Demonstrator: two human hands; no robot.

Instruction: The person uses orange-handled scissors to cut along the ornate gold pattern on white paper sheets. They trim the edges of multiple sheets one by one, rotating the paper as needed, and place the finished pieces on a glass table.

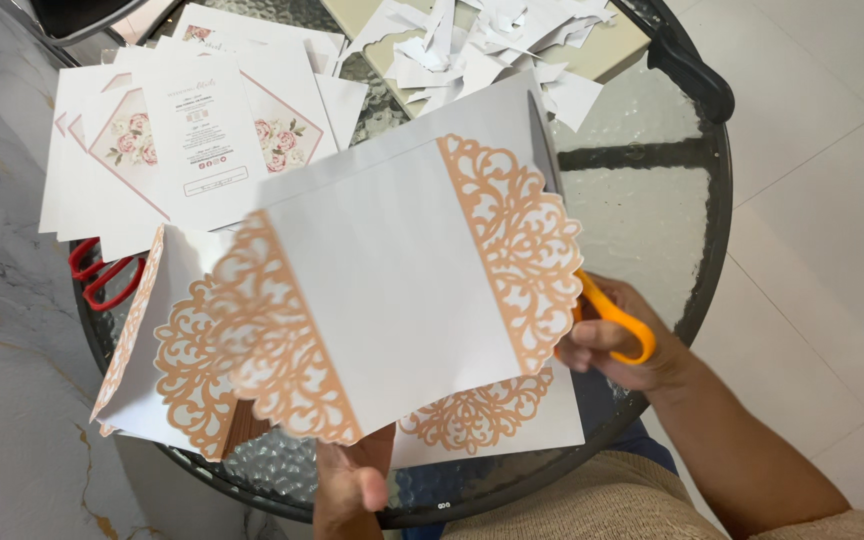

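My left hand (352, 485) pinches the bottom edge of a white paper sheet (402, 290) printed with orange lace patterns on both sides, holding it up over the table. My right hand (622, 340) grips orange-handled scissors (617, 320); their blade (544, 150) runs up behind the sheet's right edge. Under the sheet lie more lace-printed pieces (177, 370), one at the left and one below.
A round glass table (642, 220) with a dark rim holds a stack of floral printed cards (202, 130) at the back left, red-handled scissors (102, 275) at the left, a tan box (612, 50) covered with white paper scraps (482, 45), and a black handle (692, 75). Tiled floor lies to the right.
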